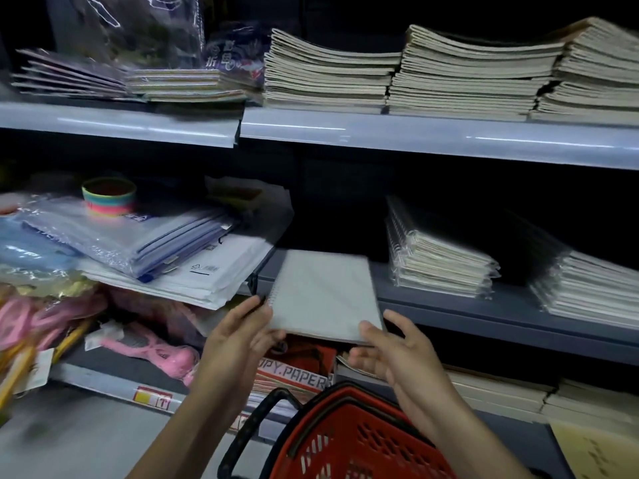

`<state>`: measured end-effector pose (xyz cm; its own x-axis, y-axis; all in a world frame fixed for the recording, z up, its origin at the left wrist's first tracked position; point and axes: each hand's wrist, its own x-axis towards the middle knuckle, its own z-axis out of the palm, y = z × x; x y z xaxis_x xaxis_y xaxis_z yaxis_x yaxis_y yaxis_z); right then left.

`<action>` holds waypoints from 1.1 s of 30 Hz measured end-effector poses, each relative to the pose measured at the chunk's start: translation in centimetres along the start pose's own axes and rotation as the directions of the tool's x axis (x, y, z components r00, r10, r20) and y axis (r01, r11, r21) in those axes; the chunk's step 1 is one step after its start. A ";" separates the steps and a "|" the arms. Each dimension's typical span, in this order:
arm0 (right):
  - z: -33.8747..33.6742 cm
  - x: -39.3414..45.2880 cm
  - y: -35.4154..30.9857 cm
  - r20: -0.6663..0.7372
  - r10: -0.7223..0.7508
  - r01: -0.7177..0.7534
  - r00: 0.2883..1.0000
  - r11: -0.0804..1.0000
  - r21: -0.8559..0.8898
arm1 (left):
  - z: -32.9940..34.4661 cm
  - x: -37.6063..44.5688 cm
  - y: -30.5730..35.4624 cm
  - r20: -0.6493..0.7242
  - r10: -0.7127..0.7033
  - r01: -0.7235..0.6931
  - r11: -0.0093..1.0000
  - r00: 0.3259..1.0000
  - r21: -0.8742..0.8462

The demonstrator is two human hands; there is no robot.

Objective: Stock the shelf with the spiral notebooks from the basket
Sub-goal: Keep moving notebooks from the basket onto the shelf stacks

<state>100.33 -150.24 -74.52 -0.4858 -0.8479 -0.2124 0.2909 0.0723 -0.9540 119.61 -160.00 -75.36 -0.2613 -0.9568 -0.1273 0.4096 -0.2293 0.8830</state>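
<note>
Both hands' fingers (257,307) grip the spiral notebook (326,293) at the shelf (484,307).

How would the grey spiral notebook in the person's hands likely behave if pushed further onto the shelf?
The spiral notebook lies flat with an unbent cover, so it is probably fairly stiff. Its smooth cover would likely slide easily on the shelf. Being thin, it looks light.
</note>
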 end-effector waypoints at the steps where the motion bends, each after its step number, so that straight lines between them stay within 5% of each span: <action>1: 0.0 0.0 0.4 -0.013 -0.004 0.004 1.000 1.000 -0.003 | -0.5 0.0 -0.6 -0.008 0.028 -0.028 0.996 1.000 0.084; 4: 0.3 0.6 1.4 -0.091 -0.075 0.069 0.993 0.995 -0.067 | -1.3 0.5 -1.8 -0.067 0.116 -0.088 0.941 0.991 0.326; 9: 1.1 3.9 1.7 -0.211 -0.253 0.179 0.944 0.932 -0.316 | -0.1 3.9 -2.1 -0.097 0.247 -0.192 0.901 0.964 0.390; 15: 0.8 7.0 0.7 -0.064 -0.328 0.255 0.943 0.829 -0.498 | 0.5 9.4 -1.1 -0.038 0.284 -0.219 0.811 0.958 0.543; 20: 1.2 11.1 0.0 -0.213 -0.432 0.184 0.876 0.709 -0.680 | 1.7 13.0 -1.5 0.026 0.423 -0.297 0.589 0.906 0.752; 27: 2.3 12.6 -1.2 -0.229 -0.542 0.070 0.809 0.474 -0.878 | 3.5 14.9 -2.1 -0.002 0.487 -0.267 0.480 0.873 0.836; 33: 1.6 11.3 -0.1 -0.166 -0.592 0.207 0.789 0.510 -0.835 | 3.2 12.9 -2.1 0.021 0.476 -0.315 0.547 0.879 0.776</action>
<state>96.13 -160.62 -76.46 -0.6920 -0.6245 0.3621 -0.6404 0.2995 -0.7072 112.54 -171.29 -77.42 -0.0534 -0.9467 0.3176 -0.3718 0.3140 0.8736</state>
